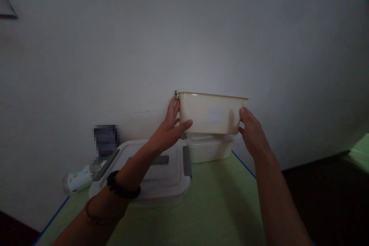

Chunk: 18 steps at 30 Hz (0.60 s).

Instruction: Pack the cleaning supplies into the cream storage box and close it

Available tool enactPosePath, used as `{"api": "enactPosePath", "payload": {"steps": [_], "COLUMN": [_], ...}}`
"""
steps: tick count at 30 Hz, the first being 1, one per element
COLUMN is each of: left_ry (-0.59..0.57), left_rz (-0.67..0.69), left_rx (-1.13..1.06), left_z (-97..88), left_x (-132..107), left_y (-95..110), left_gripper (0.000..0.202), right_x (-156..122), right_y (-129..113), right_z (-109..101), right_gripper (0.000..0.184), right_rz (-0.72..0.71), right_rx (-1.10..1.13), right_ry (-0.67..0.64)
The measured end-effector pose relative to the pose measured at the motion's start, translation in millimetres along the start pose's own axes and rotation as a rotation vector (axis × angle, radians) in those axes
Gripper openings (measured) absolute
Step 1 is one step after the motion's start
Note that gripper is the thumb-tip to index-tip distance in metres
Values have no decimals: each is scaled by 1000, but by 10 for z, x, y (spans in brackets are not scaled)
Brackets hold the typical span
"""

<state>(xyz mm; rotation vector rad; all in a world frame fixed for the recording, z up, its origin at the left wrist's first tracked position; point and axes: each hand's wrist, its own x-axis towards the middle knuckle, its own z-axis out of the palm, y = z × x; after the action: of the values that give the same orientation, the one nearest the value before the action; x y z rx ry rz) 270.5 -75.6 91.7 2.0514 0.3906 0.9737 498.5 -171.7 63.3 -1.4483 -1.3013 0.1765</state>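
A cream plastic storage box point(209, 113) is gripped at both ends, above a second cream box point(211, 150) with a pale lid. Its left end is in my left hand point(173, 123), the thumb across the front face and the fingers behind a grey clip. My right hand point(250, 127) clasps the right end, fingers partly hidden. The held box tilts slightly; whether its underside touches the lower box I cannot tell. Below my left forearm lies a larger container with a whitish lid point(170, 177) and grey latches.
The green table point(213, 200) has blue edging and stands against a grey wall point(184, 38). A clear bottle with a patterned label point(79, 178) lies at the left edge, beside a blurred dark item point(106, 140). Dark floor shows at the right.
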Motion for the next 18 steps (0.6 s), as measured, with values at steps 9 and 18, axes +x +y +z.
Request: {"api": "enactPosePath", "payload": {"steps": [9,18], "left_ry": [190,76], "left_rz": [152,37], "left_rx": [132,86], "left_z": [-238,-154], "left_x": [-314,-321], "left_y": [271,153], "left_gripper": [76,80], "right_x": [-102,-165], "right_y": [-501,-515], "right_z": [154,-93], "right_gripper": [56,58], "right_rz": [-43,-13], "right_rx": [333,176], "right_ry": [65,85]}}
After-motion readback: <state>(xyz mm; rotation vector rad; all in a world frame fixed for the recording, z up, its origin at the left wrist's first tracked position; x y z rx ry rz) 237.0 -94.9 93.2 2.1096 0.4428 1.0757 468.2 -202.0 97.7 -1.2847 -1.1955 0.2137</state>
